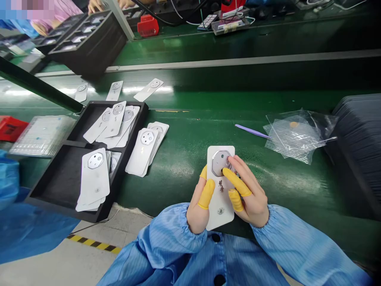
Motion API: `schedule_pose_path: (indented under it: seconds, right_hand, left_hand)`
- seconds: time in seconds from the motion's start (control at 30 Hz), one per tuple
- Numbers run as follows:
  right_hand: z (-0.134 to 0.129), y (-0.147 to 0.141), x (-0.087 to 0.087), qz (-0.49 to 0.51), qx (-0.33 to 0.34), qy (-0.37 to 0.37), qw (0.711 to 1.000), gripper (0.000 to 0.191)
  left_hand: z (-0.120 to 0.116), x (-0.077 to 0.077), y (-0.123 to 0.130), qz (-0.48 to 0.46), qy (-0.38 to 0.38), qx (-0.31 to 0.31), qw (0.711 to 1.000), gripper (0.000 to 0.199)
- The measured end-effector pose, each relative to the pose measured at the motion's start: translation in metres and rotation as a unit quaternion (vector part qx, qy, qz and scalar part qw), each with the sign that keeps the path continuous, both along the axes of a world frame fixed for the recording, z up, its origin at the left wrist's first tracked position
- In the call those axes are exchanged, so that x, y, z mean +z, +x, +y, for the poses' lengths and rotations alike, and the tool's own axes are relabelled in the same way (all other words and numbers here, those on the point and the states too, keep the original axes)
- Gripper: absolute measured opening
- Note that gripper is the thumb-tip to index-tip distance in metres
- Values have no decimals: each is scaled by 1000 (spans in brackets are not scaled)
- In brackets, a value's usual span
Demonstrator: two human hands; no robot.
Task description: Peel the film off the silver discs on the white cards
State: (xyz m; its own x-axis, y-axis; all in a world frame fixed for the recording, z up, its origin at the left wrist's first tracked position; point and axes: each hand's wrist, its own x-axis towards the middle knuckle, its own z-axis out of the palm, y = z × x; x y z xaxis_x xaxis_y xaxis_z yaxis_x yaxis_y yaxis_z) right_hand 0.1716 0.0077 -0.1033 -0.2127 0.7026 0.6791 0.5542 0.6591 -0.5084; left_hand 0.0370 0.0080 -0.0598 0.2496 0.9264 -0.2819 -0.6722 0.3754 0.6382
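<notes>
A white phone back cover point(220, 216) with a silver octagonal camera ring and small dark markings stands nearly upright in front of me. My left hand point(201, 204) grips its left edge, with a yellow-cotted thumb on the front and the other fingers mostly hidden behind. Across the right edge lies my right hand point(248, 194), its bent thumb and index finger in yellow finger cots. Its fingertips touch the camera area and the front face. Whether anything small is under those fingertips, I cannot tell.
Left of me a black divided tray point(47, 171) holds several similar covers, with a stack of covers point(139, 153) beside it. Purple tweezers point(252, 131) lie near clear plastic bags point(293, 135). Dark stacked trays point(360, 147) rise at right. Co-workers' hands show at upper left.
</notes>
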Motion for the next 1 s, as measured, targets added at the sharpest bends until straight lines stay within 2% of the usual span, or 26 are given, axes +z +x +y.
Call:
schedule_pose_path:
  seconds: [0.3,0.5,0.8,0.9,1.0]
  right_hand:
    - [0,0,4,1,-1,-11,1000,54]
    - [2,2,5,-16,-6,-27,999,54]
    - [0,-2,9,-77,9,-37,996,56]
    - [-1,-3,8,-64,23,-48,997,58]
    - [1,-1,5,-37,35,-70,996,60]
  left_hand:
    - [2,-7,-3,-49,-50,-14,997,33]
    - [4,-8,-4,-66,-78,-38,994,45]
    - [1,-8,-5,5,-85,-6,996,43]
    - [1,-9,-4,10,-75,-5,997,43]
    - [2,-14,-1,-5,-101,-21,995,48]
